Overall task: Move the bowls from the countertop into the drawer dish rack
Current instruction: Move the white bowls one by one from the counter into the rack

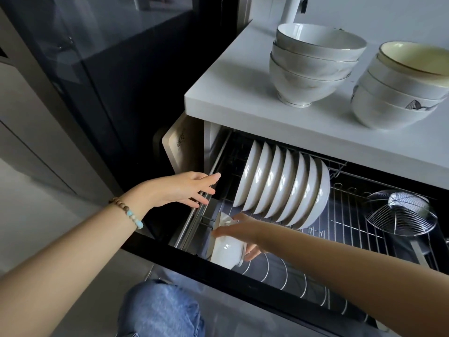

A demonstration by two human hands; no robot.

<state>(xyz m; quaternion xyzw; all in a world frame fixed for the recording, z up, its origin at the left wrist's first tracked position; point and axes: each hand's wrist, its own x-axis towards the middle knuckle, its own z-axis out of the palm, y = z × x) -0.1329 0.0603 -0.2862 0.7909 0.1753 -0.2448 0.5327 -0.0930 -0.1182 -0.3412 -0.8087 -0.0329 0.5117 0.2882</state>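
Note:
Two stacks of white bowls stand on the white countertop (233,98): a left stack (313,66) and a right stack (401,93) whose top bowl is cream inside. Below, the pulled-out drawer dish rack (352,227) holds a row of several white bowls on edge (284,190). My right hand (243,233) is shut on a white bowl (227,251), tilted on its side at the rack's front left corner. Another white bowl (222,221) shows just behind it. My left hand (184,188) rests with fingers spread on the drawer's left rail, holding nothing.
A round wire strainer (401,212) lies in the rack's right part. A wooden cutting board (182,144) stands in the gap left of the drawer. Curved wire dividers (286,276) run along the front. A dark glass appliance front (97,69) is at left. My knee in jeans (158,310) is below.

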